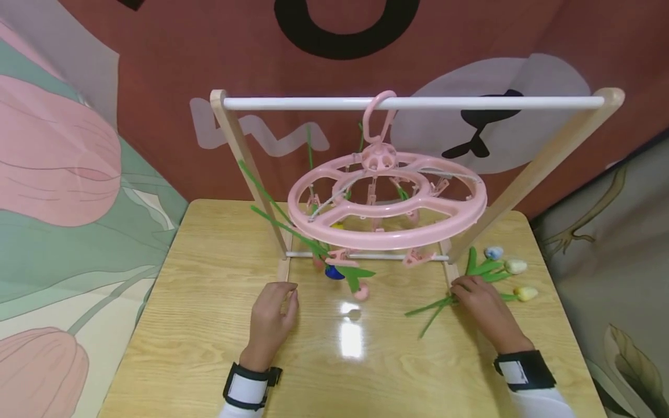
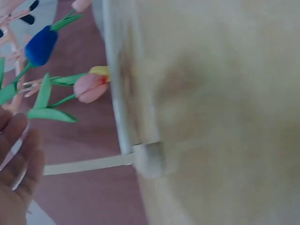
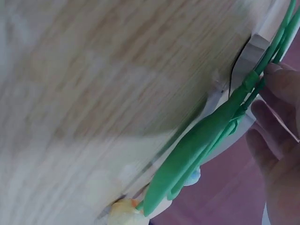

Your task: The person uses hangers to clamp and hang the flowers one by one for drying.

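A pink round clip hanger hangs from the white rod of a wooden rack. Artificial tulips dangle from its clips, among them a blue one and a pink one. My left hand rests on the table by the rack's left foot, fingers relaxed and holding nothing. My right hand lies by the rack's right foot and pinches the green stems of tulips lying on the table.
The wooden table carries the rack across its middle. Loose tulip heads, pale blue, cream and yellow, lie at the right near the table's edge. Patterned cloth hangs behind and at both sides.
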The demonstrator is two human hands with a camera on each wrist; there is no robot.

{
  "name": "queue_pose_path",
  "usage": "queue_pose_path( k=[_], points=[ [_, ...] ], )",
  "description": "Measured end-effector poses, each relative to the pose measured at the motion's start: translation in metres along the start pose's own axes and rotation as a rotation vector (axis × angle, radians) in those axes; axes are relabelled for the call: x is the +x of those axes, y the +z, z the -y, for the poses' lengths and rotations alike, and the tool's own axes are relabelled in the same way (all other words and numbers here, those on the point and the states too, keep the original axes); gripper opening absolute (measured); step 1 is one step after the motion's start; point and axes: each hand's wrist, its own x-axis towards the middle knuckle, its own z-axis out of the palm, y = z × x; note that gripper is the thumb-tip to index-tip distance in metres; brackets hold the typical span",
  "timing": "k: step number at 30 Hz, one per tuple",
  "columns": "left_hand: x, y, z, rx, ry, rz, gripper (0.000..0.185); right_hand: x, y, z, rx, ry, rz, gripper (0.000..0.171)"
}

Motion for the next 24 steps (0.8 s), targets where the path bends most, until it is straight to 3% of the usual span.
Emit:
queue_pose_path(
  k=[6, 12, 20, 24],
  points=[
    [-0.018, 0.016, -0.004, 0.040, -0.025, 0.192, 0.019, 0.005, -0.001, -0.003, 0.002, -0.041, -0.004, 0.031],
    [-0.024, 0.032, -0.026, 0.074, 0.059, 0.391, 0.026, 0.014, -0.008, 0.000, 0.022, -0.038, 0.033, 0.041],
    [-0.010, 0.047, -0.075, 0.044, 0.267, 0.418, 0.028, 0.030, -0.024, 0.018, 0.006, -0.082, -0.007, 0.040],
    [0.000, 0.057, -0.100, 0.056, 0.290, 0.454, 0.030, 0.034, -0.029, 0.032, -0.005, -0.098, -0.019, 0.040]
  ],
)
